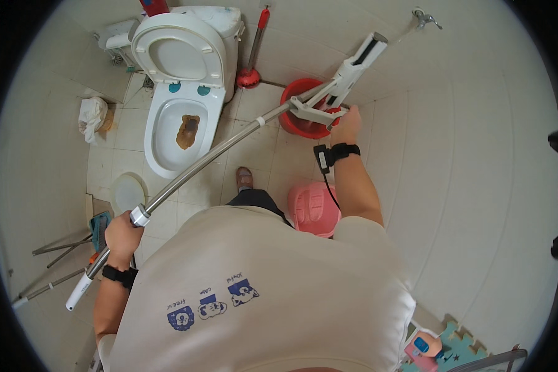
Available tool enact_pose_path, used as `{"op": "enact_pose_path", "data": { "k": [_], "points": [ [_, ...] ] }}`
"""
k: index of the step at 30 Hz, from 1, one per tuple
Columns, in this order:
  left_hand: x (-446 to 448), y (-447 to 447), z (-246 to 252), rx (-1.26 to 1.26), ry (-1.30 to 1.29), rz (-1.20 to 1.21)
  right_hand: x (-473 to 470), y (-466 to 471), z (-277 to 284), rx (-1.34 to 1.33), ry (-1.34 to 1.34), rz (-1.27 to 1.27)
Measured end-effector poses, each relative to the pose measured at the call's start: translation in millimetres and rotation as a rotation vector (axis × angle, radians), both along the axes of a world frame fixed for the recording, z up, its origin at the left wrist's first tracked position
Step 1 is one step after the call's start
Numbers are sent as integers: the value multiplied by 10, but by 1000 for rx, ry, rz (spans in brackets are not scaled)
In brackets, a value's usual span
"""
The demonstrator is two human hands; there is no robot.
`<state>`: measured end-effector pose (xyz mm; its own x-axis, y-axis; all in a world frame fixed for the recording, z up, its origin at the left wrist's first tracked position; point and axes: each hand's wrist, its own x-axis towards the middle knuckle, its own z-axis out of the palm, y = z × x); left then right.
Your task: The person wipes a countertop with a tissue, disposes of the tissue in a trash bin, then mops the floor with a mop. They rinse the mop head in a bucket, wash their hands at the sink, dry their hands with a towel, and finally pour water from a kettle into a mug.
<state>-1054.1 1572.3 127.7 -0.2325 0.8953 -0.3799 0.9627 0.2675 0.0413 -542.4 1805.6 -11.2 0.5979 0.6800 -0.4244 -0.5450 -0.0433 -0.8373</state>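
Note:
A flat mop with a steel pole crosses in front of me from lower left to upper right. My left hand is wrapped around the pole a little above its white handle end. At the far end, the white folding mop head tilts over a red bucket on the floor. My right hand grips the outer end of the head's white hinged bracket, at the bucket's right rim. My fingertips there are partly hidden. Both wrists wear black straps.
A white toilet with raised lid and brown matter in its bowl stands left of the bucket. Behind are a red plunger and a wall tap. A pink plastic tub sits near my legs; another mop leans at left.

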Motion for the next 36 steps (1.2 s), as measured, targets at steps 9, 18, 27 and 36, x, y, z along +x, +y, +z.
{"op": "enact_pose_path", "data": {
  "k": [9, 18, 27, 36],
  "points": [
    [-13, -18, 64, -16, -20, 28, 160, 905, -288, -85, -576, 189],
    [134, 23, 183, -84, -41, 43, 248, 944, -190, -152, -444, 172],
    [111, 48, 188, -120, -53, 27, 282, 807, -360, -120, -633, 257],
    [240, 188, 265, -267, -52, 96, 41, 493, -142, -15, -276, -142]
  ]
}}
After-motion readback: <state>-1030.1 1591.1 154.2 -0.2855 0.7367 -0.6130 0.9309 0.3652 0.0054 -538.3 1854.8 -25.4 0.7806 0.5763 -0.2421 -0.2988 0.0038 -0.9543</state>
